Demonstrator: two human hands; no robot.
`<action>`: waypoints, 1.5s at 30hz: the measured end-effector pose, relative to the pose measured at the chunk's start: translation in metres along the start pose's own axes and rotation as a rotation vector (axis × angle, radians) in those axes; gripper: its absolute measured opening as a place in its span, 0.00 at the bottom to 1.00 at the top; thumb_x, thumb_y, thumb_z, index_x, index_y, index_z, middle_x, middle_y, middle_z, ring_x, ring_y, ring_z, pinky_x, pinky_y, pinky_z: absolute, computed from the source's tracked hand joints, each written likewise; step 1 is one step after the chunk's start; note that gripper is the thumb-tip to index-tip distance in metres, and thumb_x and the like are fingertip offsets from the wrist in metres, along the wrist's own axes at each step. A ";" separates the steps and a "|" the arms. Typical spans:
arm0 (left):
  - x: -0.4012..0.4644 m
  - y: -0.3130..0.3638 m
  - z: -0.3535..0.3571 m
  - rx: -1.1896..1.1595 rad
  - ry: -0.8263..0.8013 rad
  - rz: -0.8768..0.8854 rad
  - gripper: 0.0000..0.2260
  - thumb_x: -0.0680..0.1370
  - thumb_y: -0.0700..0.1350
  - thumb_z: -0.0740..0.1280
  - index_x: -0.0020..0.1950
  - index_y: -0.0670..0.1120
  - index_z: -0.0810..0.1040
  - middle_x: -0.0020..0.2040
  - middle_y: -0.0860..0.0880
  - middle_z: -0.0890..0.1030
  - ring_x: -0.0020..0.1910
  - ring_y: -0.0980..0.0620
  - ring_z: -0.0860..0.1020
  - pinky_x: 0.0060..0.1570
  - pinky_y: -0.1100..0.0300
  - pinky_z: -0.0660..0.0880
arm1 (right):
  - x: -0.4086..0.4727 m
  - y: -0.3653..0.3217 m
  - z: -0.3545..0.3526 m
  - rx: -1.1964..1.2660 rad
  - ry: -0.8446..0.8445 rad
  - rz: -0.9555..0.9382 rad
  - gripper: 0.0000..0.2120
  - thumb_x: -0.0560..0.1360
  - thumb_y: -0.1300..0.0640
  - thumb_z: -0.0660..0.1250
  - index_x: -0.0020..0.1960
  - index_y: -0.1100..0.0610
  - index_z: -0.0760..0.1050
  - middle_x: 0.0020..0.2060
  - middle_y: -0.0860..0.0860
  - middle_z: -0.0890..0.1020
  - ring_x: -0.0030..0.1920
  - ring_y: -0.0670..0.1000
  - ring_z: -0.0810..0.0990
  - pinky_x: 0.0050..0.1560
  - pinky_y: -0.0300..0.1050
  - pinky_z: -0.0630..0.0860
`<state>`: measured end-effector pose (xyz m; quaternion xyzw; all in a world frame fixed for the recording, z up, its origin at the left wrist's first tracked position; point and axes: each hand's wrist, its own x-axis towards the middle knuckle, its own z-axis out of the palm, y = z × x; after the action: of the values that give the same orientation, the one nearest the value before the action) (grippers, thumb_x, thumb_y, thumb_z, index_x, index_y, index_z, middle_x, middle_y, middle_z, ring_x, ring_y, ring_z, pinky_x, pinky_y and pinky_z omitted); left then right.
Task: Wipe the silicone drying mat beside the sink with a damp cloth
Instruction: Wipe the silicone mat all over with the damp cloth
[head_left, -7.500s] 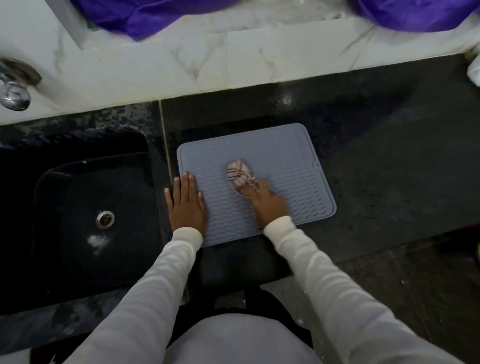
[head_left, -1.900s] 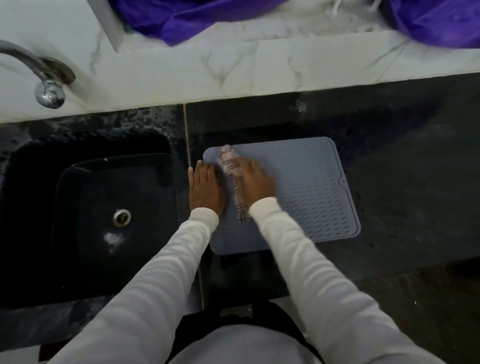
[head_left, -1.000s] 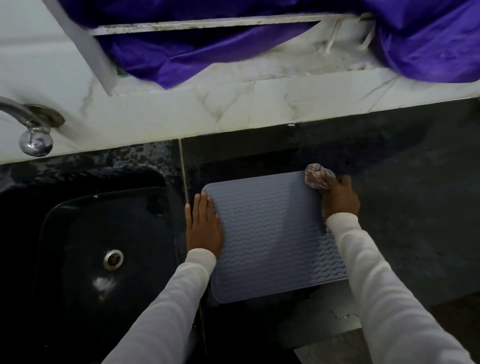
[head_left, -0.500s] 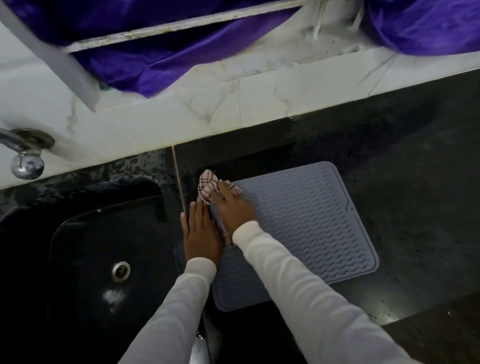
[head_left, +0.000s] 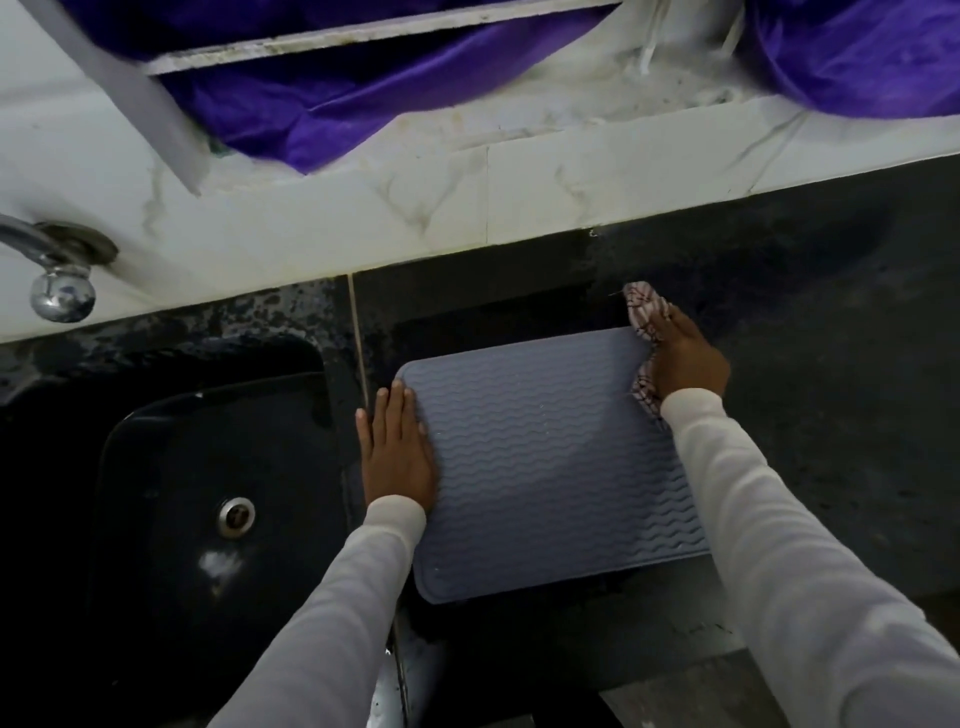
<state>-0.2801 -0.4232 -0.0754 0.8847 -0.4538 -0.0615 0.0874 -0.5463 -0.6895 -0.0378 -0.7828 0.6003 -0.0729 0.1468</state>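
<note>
A grey silicone drying mat (head_left: 540, 457) with a wavy ribbed surface lies on the dark countertop just right of the sink. My left hand (head_left: 396, 449) lies flat on the mat's left edge, fingers straight, pressing it down. My right hand (head_left: 684, 354) presses a pale checked cloth (head_left: 643, 306) onto the mat's far right corner. The cloth sticks out past my fingertips and also shows beneath my palm; my right forearm hides the mat's right edge.
A black sink (head_left: 208, 499) with a metal drain (head_left: 236, 515) sits to the left, a chrome tap (head_left: 57, 291) above it. A white marble ledge (head_left: 467, 197) runs behind the dark countertop (head_left: 831, 364), with purple fabric (head_left: 363, 93) on top.
My right hand has swept the cloth along the far edge from the mat's far left corner to its far right corner. My left hand has stayed on the left edge.
</note>
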 end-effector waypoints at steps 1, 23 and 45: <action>0.000 0.000 0.000 -0.015 0.004 0.001 0.26 0.82 0.50 0.40 0.79 0.43 0.53 0.80 0.47 0.53 0.79 0.50 0.48 0.76 0.49 0.36 | 0.001 0.001 0.000 0.005 0.020 0.008 0.29 0.73 0.63 0.62 0.71 0.43 0.68 0.72 0.44 0.67 0.58 0.60 0.79 0.55 0.57 0.77; -0.003 -0.009 -0.006 -0.021 -0.063 0.042 0.29 0.81 0.47 0.58 0.79 0.46 0.51 0.80 0.50 0.50 0.79 0.47 0.45 0.73 0.48 0.29 | -0.147 -0.178 0.056 -0.074 -0.244 -0.460 0.30 0.76 0.64 0.59 0.76 0.53 0.59 0.77 0.49 0.58 0.62 0.58 0.77 0.55 0.55 0.78; -0.006 -0.008 -0.005 -0.085 -0.006 0.037 0.29 0.79 0.40 0.54 0.80 0.47 0.49 0.80 0.52 0.49 0.79 0.50 0.44 0.74 0.44 0.33 | -0.105 -0.081 -0.011 0.144 0.027 -0.266 0.18 0.77 0.53 0.60 0.66 0.51 0.75 0.67 0.52 0.74 0.65 0.56 0.74 0.65 0.52 0.71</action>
<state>-0.2762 -0.4132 -0.0719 0.8715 -0.4672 -0.0817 0.1248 -0.5035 -0.5712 0.0052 -0.8419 0.4862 -0.1451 0.1836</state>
